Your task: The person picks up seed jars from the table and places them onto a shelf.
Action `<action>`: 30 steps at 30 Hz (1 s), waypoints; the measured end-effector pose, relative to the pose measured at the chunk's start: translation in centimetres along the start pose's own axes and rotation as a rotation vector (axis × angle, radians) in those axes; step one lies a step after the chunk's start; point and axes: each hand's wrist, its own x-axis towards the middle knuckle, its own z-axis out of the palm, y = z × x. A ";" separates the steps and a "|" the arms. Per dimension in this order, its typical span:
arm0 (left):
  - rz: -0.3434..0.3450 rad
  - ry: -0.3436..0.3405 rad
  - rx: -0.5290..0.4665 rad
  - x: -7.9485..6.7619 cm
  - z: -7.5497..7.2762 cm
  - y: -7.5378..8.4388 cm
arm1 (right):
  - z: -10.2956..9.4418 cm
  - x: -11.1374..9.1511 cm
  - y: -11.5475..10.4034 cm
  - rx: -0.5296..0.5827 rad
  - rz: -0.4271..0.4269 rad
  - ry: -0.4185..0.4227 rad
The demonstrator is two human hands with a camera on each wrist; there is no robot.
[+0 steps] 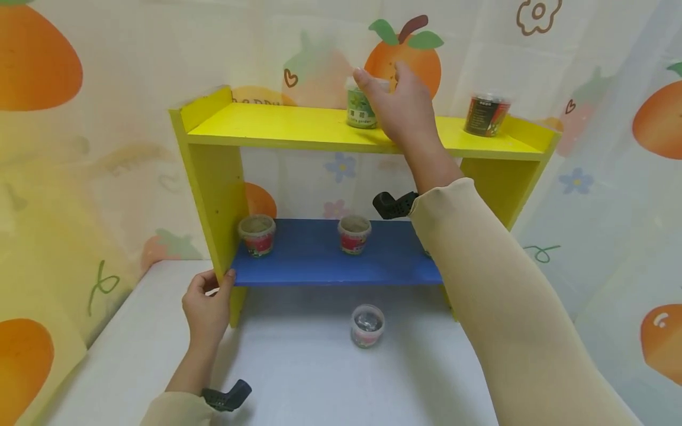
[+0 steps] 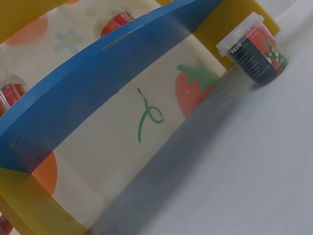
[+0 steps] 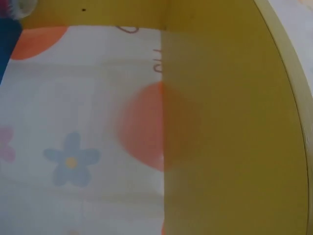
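On the yellow top board of the shelf [image 1: 288, 127], a small green-labelled plastic tub [image 1: 360, 109] stands upright. My right hand [image 1: 402, 106] is at its right side, thumb and fingers spread apart, the thumb overlapping the tub's rim; whether it touches is unclear. Lower left, my left hand [image 1: 206, 310] grips the shelf's yellow side panel [image 1: 205, 207], thumb on the front edge near the blue board. A dark-and-red tub [image 1: 487, 115] stands at the top board's right end. The right wrist view shows only the shelf's yellow underside [image 3: 220, 122] and the backdrop.
On the blue middle board [image 1: 303, 266] stand two red-labelled tubs, one at the left [image 1: 258, 236] and one central [image 1: 354, 235]; my right sleeve mostly covers another. Another tub [image 1: 367, 326] stands on the white table [image 1: 319, 384]. A fruit-print cloth hangs behind.
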 end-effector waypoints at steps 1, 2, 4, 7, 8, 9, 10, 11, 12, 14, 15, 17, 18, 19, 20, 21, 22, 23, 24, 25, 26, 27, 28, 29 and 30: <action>0.003 -0.002 -0.005 0.0 0.1 0.0 | 0.1 -0.2 0.1 -0.016 -0.032 0.029; 0.005 -0.003 -0.007 -0.1 0.1 0.0 | 0.1 -0.5 0.3 -0.039 -0.063 0.053; 0.005 -0.003 -0.005 -0.1 0.2 0.0 | 0.3 -1.1 0.6 -0.089 -0.136 0.097; -0.003 -0.002 -0.008 -0.2 0.2 0.1 | 0.7 -2.5 1.4 -0.145 -0.262 0.175; -0.004 -0.002 -0.008 -0.1 0.2 0.1 | 0.9 -3.1 1.8 -0.139 -0.321 0.212; -0.006 -0.004 -0.009 -0.1 0.2 0.1 | 1.2 -3.7 2.3 -0.113 -0.385 0.254; -0.010 -0.006 -0.008 -0.1 0.2 0.1 | 1.5 -4.3 2.8 -0.080 -0.455 0.300; -0.014 -0.006 -0.007 -0.1 0.2 0.1 | 1.9 -5.0 3.4 -0.043 -0.535 0.351; -0.015 -0.006 -0.006 -0.1 0.2 0.1 | 2.4 -5.7 4.0 0.013 -0.617 0.404; -0.016 -0.007 -0.008 0.0 0.2 0.1 | 3.4 -7.3 5.3 0.101 -0.774 0.500; -0.015 -0.007 -0.010 0.0 0.1 0.2 | 4.0 -8.2 5.9 0.144 -0.832 0.530; -0.010 -0.003 -0.012 0.1 0.1 0.2 | 5.1 -10.1 7.4 0.204 -0.919 0.563; -0.005 0.001 -0.012 0.1 0.1 0.2 | 5.8 -11.1 8.1 0.235 -0.935 0.560; 0.000 0.003 -0.011 0.2 0.0 0.2 | 6.4 -12.1 8.9 0.248 -0.937 0.549; 0.004 0.005 -0.008 0.2 0.0 0.2 | 7.0 -13.0 9.8 0.267 -0.933 0.528; 0.006 0.006 -0.007 0.2 0.0 0.2 | 7.7 -13.8 10.8 0.283 -0.923 0.507; 0.006 0.006 -0.005 0.2 0.0 0.2 | 8.4 -14.5 11.8 0.297 -0.907 0.481; 0.004 0.005 -0.003 0.2 0.0 0.2 | 9.1 -15.1 12.8 0.311 -0.884 0.451; 0.000 0.004 0.000 0.2 0.0 0.2 | 9.7 -15.8 13.8 0.320 -0.856 0.420; -0.006 -0.001 0.001 0.2 0.1 0.2 | 10.4 -16.4 14.9 0.326 -0.826 0.389; -0.012 -0.004 0.004 0.1 0.0 0.2 | 11.0 -16.9 16.0 0.337 -0.799 0.356; -0.018 -0.008 0.004 0.1 0.0 0.2 | 11.5 -17.5 17.0 0.344 -0.765 0.319; -0.022 -0.010 0.004 0.0 0.0 0.3 | 11.9 -18.0 17.9 0.348 -0.729 0.280; -0.025 -0.010 0.002 0.0 0.0 0.4 | 12.3 -18.5 18.8 0.342 -0.687 0.239; -0.025 -0.008 0.001 0.1 0.0 0.4 | 12.4 -19.1 19.2 0.331 -0.642 0.199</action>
